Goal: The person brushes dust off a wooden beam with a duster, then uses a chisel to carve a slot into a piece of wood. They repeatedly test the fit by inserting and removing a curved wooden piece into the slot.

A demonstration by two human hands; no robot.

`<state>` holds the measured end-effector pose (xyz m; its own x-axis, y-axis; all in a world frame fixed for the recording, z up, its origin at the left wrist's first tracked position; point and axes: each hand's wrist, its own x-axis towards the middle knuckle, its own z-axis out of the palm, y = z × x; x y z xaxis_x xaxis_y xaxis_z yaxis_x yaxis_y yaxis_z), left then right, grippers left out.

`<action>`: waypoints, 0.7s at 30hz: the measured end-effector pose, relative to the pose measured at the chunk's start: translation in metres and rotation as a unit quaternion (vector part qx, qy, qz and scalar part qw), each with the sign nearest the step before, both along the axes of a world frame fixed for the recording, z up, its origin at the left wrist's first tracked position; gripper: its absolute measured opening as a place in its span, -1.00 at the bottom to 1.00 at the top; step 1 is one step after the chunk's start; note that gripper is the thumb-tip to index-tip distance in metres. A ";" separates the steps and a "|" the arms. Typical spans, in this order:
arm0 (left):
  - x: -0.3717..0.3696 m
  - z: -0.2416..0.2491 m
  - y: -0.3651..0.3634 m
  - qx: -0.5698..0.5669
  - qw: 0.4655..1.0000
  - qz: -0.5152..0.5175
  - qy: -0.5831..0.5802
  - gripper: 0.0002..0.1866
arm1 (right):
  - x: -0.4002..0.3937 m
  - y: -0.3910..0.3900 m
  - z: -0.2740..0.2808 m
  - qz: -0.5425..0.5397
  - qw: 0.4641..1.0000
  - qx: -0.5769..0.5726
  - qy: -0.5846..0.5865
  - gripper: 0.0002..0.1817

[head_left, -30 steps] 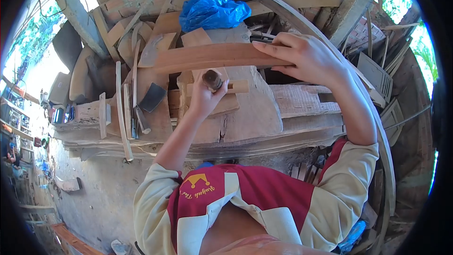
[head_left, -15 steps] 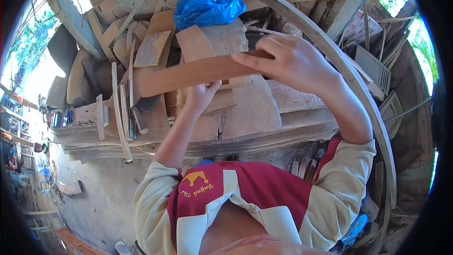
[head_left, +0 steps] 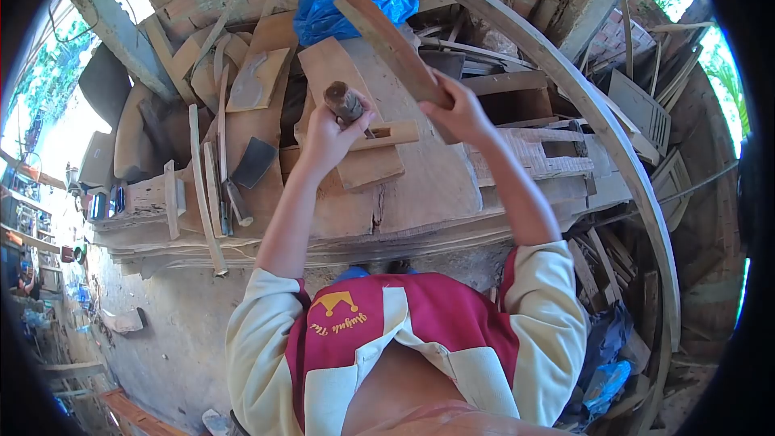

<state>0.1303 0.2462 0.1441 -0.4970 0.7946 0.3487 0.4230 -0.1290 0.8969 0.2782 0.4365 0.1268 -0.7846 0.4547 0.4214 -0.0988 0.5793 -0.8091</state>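
My left hand [head_left: 335, 133] is closed around the thick wooden handle of a chisel [head_left: 342, 102], whose thin blade points down at a slot in a narrow piece of wood [head_left: 395, 132]. That piece lies across a flat board [head_left: 373, 168] on the workbench. My right hand [head_left: 462, 113] grips the near end of a long wooden bar [head_left: 395, 44]. Tilted up and away to the left, the bar is apart from the chisel. Its far end overlaps a blue plastic bag [head_left: 315, 16] in the view.
Wide planks [head_left: 428, 186] form the work surface. A dark flat piece [head_left: 254, 163] and several sticks lie at the left. A long curved timber [head_left: 557, 69] arches along the right side. Scrap wood is piled behind and at the right, with concrete floor [head_left: 186, 323] at the lower left.
The wooden bar has swung from lying level across the left hand to pointing up and away, uncovering the chisel handle. My right hand has shifted slightly left and down.
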 end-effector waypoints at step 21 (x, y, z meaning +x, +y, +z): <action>-0.054 0.019 0.022 -0.032 0.982 -0.185 -0.027 -0.72 | -0.062 -0.067 -0.097 -0.113 0.938 -0.310 0.108 -0.41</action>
